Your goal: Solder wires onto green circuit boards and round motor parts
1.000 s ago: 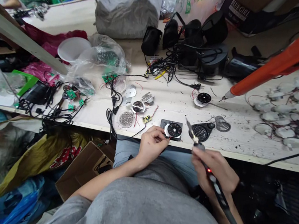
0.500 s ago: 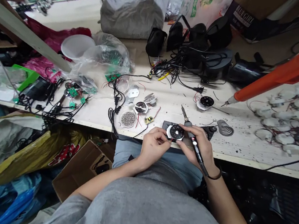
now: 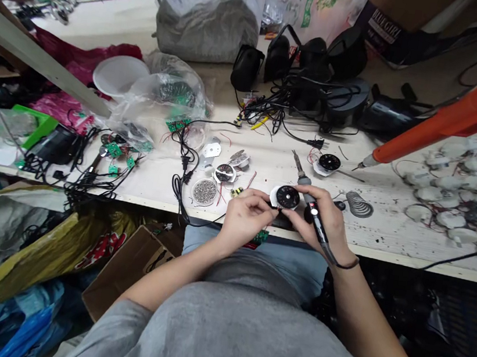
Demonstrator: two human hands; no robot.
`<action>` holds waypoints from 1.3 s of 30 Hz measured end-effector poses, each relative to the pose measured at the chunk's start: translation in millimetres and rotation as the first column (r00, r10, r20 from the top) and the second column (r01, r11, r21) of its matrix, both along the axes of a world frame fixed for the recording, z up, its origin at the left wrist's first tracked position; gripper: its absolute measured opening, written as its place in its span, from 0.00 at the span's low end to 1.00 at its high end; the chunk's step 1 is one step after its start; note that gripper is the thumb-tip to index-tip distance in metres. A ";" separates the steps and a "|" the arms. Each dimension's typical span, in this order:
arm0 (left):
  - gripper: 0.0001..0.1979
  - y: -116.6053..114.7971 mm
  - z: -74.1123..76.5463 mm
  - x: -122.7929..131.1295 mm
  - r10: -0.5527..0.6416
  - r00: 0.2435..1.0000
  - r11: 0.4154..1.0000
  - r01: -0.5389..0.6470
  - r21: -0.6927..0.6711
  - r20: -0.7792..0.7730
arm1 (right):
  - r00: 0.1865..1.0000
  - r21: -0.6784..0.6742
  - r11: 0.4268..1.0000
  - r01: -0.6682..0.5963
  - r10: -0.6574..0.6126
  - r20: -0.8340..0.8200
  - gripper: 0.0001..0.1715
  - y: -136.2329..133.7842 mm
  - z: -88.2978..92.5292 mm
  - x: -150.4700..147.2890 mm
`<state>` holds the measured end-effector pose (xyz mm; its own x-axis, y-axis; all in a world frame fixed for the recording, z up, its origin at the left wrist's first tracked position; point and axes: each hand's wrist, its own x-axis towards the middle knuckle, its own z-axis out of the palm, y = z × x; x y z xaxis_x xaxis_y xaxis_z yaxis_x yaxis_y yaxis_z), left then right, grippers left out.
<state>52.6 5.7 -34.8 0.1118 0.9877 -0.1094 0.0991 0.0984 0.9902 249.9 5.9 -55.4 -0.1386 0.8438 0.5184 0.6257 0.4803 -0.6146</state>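
Note:
A round black disc on a white base is held between both hands near the bench's front edge. My left hand pinches at the disc's lower left side, where a bit of red wire shows. With thumb and fingers my right hand grips the disc's right side. The same hand also holds a soldering iron, its tip pointing up and away over the bench. Below the disc, by my left hand, a green circuit board shows partly. A dark part under the disc is mostly hidden by the hands.
Left of the hands are a dish of small metal balls and another disc unit. Beyond lie a third disc unit and tangled black cables. An orange tool and a wire coil are at the right.
The disc unit has risen slightly off the dark part, moving up and right with both hands. A green board has come into view below my left hand.

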 end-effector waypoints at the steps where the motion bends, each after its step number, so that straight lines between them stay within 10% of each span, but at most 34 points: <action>1: 0.07 7.8 -2.2 2.0 -0.001 1.000 1.000 0.001 0.002 0.011 | 1.000 -0.009 1.000 0.009 -0.009 0.001 0.24 8.6 -0.7 0.7; 13: 0.05 14.7 -15.0 -17.7 0.004 0.963 0.940 0.088 0.329 -0.268 | 0.999 -0.073 0.996 -0.047 0.048 0.012 0.23 56.3 -33.3 2.5; 19: 0.25 -9.7 -18.8 -18.7 -0.033 0.843 0.856 0.301 0.420 -0.536 | 1.000 -0.050 0.999 -0.008 0.009 0.020 0.23 59.6 -34.6 -1.7; 26: 0.20 -6.7 -33.4 -14.1 -0.011 0.863 0.877 0.251 0.410 -0.505 | 0.986 0.080 0.987 0.137 -0.144 0.087 0.24 18.6 -8.4 -7.6; 31: 0.18 -7.3 -35.6 -13.8 -0.004 0.902 0.884 0.204 0.421 -0.431 | 0.999 0.114 0.993 0.025 -0.028 0.023 0.27 -23.3 -1.8 -26.8; 39: 0.16 -11.9 -33.9 -12.6 -0.051 0.900 0.886 0.241 0.397 -0.432 | 1.000 0.173 0.985 -0.016 0.012 0.022 0.25 -22.4 -7.5 -37.5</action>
<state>40.0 -6.2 -68.7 0.2988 0.9196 0.2550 0.4722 -0.3746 0.7979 212.4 -16.4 -62.9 -0.1618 0.7392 0.6537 0.6297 0.5874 -0.5084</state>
